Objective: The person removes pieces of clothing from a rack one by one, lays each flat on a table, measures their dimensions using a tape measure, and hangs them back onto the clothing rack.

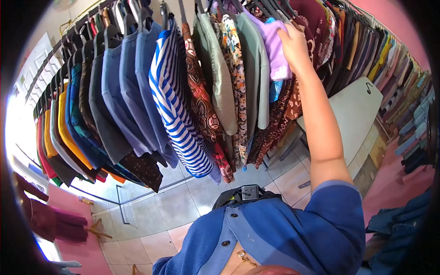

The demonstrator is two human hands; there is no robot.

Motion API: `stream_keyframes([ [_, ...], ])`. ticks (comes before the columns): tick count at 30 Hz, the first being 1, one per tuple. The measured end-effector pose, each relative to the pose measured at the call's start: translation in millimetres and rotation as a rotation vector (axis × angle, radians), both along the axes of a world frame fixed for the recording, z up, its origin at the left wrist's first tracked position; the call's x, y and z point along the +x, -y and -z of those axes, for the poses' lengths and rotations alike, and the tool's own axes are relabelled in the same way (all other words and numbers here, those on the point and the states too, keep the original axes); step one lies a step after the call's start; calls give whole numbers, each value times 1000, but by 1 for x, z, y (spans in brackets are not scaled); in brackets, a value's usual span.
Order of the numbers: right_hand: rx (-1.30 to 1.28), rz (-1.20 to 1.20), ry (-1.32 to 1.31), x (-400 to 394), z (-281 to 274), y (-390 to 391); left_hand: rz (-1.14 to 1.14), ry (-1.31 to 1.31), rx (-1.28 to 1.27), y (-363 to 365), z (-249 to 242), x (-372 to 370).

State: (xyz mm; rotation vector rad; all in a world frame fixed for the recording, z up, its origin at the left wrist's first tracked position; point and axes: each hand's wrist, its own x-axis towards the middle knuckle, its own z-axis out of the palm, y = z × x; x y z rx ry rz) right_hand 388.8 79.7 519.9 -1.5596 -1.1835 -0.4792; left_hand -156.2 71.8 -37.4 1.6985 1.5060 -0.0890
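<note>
My right hand (293,43) is raised to the clothes rack, its fingers closed at the top of a lilac garment (274,50) and the hangers beside it. Left of it hang a grey-green top (256,68), a floral garment (236,73) and a blue-and-white striped shirt (172,91). Beneath the lilac piece shows a bit of bright blue cloth (275,90). Dark red patterned clothes (311,27) hang behind and to the right of the hand. My left hand is out of view.
A pale ironing board (355,110) stands to the right below the rack. Blue tops (133,82) hang further left. More clothes (403,82) line the right wall. A metal rack base (121,201) runs low over the tiled floor (160,220).
</note>
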Motion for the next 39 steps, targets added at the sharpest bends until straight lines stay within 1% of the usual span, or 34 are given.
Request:
stream_keyframes([
  [1,-22,-11,-59,-15,11,25,20,-8,4,-7,-1,1],
  [2,-60,-110,-152,-23,25,49,41,-14,9,-14,-2,6],
  [4,0,-100,-133,-25,64,83,78,-11,16,-25,-2,25],
  [5,90,-32,-88,-21,82,94,89,3,12,-21,2,41],
  [7,118,-127,-296,-10,89,114,98,17,-8,2,15,62],
  [9,80,-202,-347,-6,77,135,118,-14,-16,19,20,54],
  [10,43,-252,-416,-12,69,149,135,-36,-13,22,18,49],
  [11,51,-234,-431,-16,69,163,156,-56,-7,23,15,46],
  [13,-24,-233,-337,-25,76,196,206,-84,8,21,17,43],
  [14,-52,-207,-349,-30,84,218,230,-91,18,20,16,50],
  [16,-73,-181,-475,-23,115,266,267,-88,37,24,15,73],
  [18,-132,-132,-537,-24,123,320,299,-82,53,31,18,102],
  [19,-133,-96,-570,-25,125,345,314,-78,55,36,12,120],
  [21,-171,-12,-599,-20,132,406,378,215,46,48,1,168],
  [22,-207,35,-595,-16,138,440,403,215,43,58,-4,191],
  [23,-200,62,-601,-21,140,468,445,303,11,69,-7,213],
  [24,-119,154,-613,-28,141,495,487,387,-24,81,-11,234],
  [25,-39,246,-624,-34,141,522,515,379,-33,94,-17,253],
  [26,-33,273,-636,-36,144,552,606,384,-32,107,-24,273],
  [27,47,300,-682,-37,147,582,693,389,-34,120,-31,290],
  [28,125,323,-726,-37,147,608,713,379,-47,132,-35,307],
  [29,152,185,-773,-41,135,628,801,379,-68,142,-35,321],
  [30,205,249,-776,-45,126,641,887,378,-93,154,-35,332],
  [31,255,313,-776,-47,120,654,900,366,-109,165,-31,342],
  [32,252,331,-787,-43,118,669,925,353,-109,174,-26,352],
  [34,353,475,-708,-31,114,697,968,333,-109,191,-23,368],
  [35,348,495,-713,-27,102,701,988,329,-113,201,-16,373],
  [36,344,565,-626,-22,91,703,995,350,-138,211,-10,380],
  [37,339,631,-536,-12,81,706,1006,349,-149,222,-11,388],
  [39,339,698,-507,16,69,721,1011,387,-200,243,-23,403],
])
